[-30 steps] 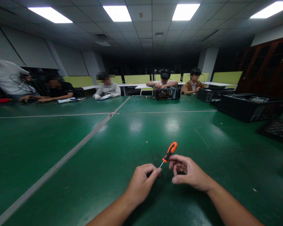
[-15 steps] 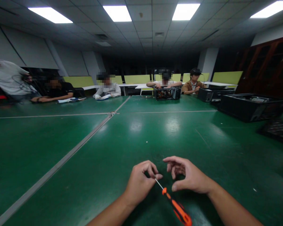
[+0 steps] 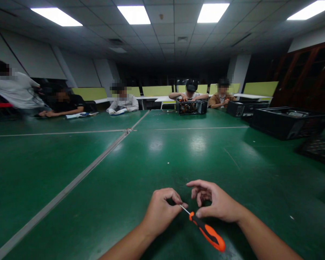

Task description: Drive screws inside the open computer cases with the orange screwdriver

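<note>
A screwdriver (image 3: 208, 232) with an orange and black handle slants down to the right above the green table. My left hand (image 3: 162, 209) pinches its thin metal shaft near the tip between thumb and fingers; the tip itself is hidden. Close by on the right, my right hand (image 3: 212, 202) is held with its fingers curved and apart, nothing between them. Its thumb is near the top of the handle; whether it touches I cannot tell.
The green table (image 3: 103, 195) has a grey metal seam (image 3: 70, 186) on the left. Black computer cases (image 3: 284, 124) stand at the right. Across the table a person works at an open computer case (image 3: 192, 107); several other people sit or stand along the far side.
The screwdriver has turned: its handle end has swung up and to the right, showing more orange. My hands have hardly moved. At far left a standing person has shifted to the right.
</note>
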{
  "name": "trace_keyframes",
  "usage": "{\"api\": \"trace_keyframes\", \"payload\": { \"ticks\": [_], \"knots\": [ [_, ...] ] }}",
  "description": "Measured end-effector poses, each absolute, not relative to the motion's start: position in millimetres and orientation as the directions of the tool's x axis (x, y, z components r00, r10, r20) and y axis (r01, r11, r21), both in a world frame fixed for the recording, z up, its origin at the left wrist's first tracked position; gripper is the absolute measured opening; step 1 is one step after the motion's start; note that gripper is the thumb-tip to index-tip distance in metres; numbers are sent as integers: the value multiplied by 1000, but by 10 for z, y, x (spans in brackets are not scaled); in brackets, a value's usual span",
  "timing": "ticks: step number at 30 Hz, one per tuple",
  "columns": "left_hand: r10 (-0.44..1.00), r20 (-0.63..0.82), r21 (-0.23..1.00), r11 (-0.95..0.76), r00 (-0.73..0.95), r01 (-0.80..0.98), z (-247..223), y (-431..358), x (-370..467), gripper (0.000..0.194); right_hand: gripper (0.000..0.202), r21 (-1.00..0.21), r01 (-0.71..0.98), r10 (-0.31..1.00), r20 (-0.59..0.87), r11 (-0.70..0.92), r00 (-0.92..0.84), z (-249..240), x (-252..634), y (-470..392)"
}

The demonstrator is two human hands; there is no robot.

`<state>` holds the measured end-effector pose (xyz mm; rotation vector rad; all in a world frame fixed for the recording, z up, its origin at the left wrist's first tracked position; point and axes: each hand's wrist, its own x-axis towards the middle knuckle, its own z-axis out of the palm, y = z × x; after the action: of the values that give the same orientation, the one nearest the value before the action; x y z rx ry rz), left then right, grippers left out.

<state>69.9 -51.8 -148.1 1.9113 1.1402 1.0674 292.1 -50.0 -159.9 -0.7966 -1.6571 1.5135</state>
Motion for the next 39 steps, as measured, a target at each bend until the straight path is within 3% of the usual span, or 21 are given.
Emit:
{"api": "trace_keyframes", "payload": {
  "ticks": [5,10,14,20,24,28,39],
  "knots": [
    [918,278,827,-378,282,416,-1470,-523,702,21,71,-994,-31,845,109,109,-524,-1608,2913,-488],
    [911,243,789,-386,333,479,-1495,-516,678,17,80,-994,-35,835,105,103,-540,-1576,2924,-500],
    [896,221,754,-408,386,515,-1515,-511,662,17,71,-988,-50,844,150,145,-515,-1548,2941,-526],
    [871,177,720,-432,458,543,-1474,-531,669,32,80,-995,-59,876,95,76,-474,-1616,2925,-508],
    [850,175,708,-459,497,537,-1455,-518,674,48,73,-992,-79,860,125,99,-495,-1634,2915,-486],
    [843,168,727,-456,510,513,-1476,-506,670,49,75,-993,-74,867,119,95,-484,-1623,2909,-485],
    [911,152,762,-355,382,541,-1487,-516,648,16,80,-989,-66,861,145,130,-487,-1611,2948,-512]
  ]
}}
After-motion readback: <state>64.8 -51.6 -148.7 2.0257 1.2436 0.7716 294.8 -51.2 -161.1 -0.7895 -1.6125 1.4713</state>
